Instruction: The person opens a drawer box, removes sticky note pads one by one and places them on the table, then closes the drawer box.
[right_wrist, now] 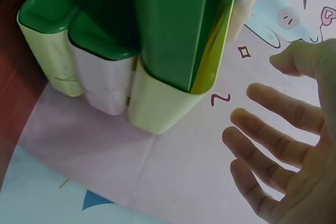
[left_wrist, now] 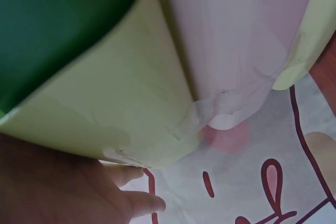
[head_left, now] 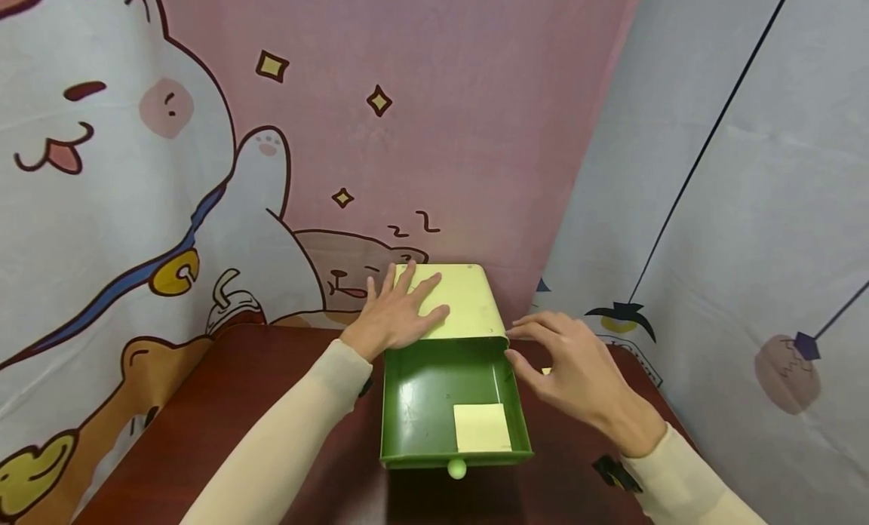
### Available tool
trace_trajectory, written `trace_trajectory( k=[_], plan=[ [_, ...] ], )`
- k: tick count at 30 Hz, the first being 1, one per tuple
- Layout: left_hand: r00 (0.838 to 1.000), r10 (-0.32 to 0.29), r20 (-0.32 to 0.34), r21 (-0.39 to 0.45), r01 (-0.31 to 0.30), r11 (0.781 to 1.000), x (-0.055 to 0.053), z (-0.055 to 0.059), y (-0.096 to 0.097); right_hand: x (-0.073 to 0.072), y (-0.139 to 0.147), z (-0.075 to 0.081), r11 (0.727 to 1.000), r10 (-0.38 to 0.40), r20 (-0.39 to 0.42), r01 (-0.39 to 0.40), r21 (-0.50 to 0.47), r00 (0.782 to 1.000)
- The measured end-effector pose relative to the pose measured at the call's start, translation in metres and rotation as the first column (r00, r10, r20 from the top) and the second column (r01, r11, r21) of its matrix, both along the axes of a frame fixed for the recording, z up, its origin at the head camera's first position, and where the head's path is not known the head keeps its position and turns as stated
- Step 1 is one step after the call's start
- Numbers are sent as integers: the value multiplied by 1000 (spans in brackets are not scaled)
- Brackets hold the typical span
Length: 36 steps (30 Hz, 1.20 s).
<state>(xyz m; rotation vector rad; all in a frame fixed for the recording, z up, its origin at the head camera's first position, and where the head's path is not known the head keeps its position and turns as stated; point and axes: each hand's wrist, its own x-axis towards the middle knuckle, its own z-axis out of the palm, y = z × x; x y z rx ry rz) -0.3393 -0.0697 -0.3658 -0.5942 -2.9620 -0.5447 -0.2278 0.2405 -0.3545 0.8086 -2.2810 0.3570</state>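
One pulled-out drawer: the green drawer (head_left: pixel 421 404) juts from the front of the drawer unit (head_left: pixel 468 302), its tray bare except for a yellow note pad (head_left: pixel 482 428) in the corner farthest from the unit, on the right.
Front edge of the drawer: the round green knob (head_left: pixel 457 468) sits on it, facing away from the unit.
Lower tiers: beneath the unit's yellow top level, a pink tier (right_wrist: pixel 105 85) and another yellow tier (right_wrist: pixel 55 69) have their drawers pushed in.
Room beside the unit: red-brown table (head_left: pixel 210 389) spreads left of it; on its right the strip is narrower, ending at the printed cloth (head_left: pixel 475 95), which also rises behind the unit.
Small yellow piece: it lies right of the unit, mostly hidden by a hand (head_left: pixel 546 372).
Left hand: (head_left: pixel 400 314) lies across the unit's top, over the left edge; fingers spread, grasping nothing.
Right hand: (head_left: pixel 570 359) hovers by the unit's front right corner, palm turned towards it; fingers slightly bent, parted and released, with a gap to the unit in the right wrist view.
Sleeves: both forearms reach in from the unit's front, one either side of the drawer.
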Motion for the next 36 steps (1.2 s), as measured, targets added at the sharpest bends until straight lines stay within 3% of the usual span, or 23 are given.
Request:
trace_trajectory(
  k=[5, 16, 26, 36],
  plan=[
    [1000, 1, 3, 6, -1, 1000, 0, 1, 0, 1, -7, 6, 998, 47, 13, -48, 42, 999],
    [1000, 4, 5, -4, -4, 1000, 0, 2, 0, 6, -25, 19, 984, 55, 157, -80, 161, 986],
    [1000, 7, 14, -2, -7, 1000, 1, 1, -1, 8, -43, 28, 941, 50, 296, -144, 306, 954],
    [1000, 2, 1, -6, -2, 1000, 1, -1, -1, 5, -58, 26, 922, 79, 386, -215, 322, 919]
  ],
)
